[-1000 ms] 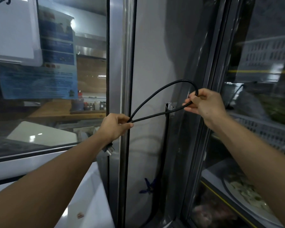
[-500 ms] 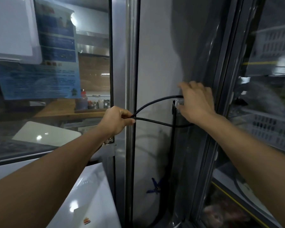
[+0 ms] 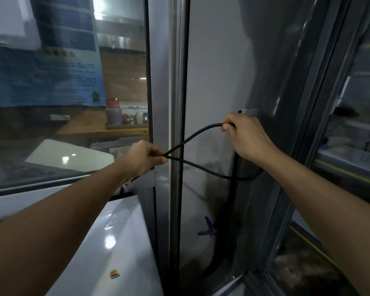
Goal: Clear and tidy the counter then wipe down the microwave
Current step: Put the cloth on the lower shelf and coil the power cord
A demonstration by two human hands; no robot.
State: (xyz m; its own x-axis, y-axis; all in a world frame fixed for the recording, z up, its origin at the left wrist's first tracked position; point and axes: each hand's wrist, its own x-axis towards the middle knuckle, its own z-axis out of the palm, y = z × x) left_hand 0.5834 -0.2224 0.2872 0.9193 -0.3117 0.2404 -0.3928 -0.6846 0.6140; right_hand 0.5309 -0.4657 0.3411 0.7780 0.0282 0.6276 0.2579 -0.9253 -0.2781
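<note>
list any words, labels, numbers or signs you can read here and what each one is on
None can be read as text.
Blue poster behind the window glass: lines of white print, too blurred to read.
White board at top left: nothing legible shows.
Small sticker on the white appliance top: a burger-like picture, no words visible.
Black cable held by left hand and right hand: no marking visible.

Black cable looped btwn 2 gripping hands, L hand & R hand.

A glossy white surface at lower left bears a small burger sticker.
</note>
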